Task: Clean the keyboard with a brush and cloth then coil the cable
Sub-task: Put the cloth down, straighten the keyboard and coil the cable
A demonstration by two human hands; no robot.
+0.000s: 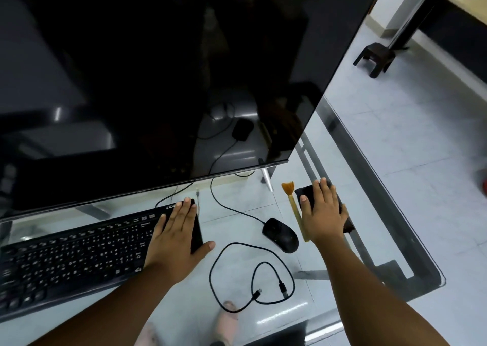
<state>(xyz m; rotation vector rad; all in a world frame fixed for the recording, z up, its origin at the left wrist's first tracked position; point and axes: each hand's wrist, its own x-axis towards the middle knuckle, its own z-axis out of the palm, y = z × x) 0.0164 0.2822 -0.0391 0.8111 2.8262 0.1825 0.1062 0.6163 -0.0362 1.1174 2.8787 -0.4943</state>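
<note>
Glass desk under a dark monitor shows work barely begun, I judge: left hand [176, 236] flat on the keyboard [79, 253] at nine o'clock, right hand [322, 212] flat on the cloth [305, 197], brush [293, 208] untouched beside it, cable [237, 274] loose at six o'clock.

The counter [390, 177] is clear glass, smooth and shiny, with the pale glossy floor tiles [421, 140] showing through it and catching streaks of light. The screen [158, 69] is black and mirror-glossy, reflecting dim shapes. The keyboard [79, 253] looks like black plastic, matt on the keys with a slight sheen on the frame. The mouse [280, 235] is black plastic, smooth and softly shiny. The cable [218, 261] has a thin, smooth black sheath. The brush [295, 208] has a pale wooden-looking handle and orange bristles. The cloth [305, 197] is dark, matt and soft-looking.
</note>
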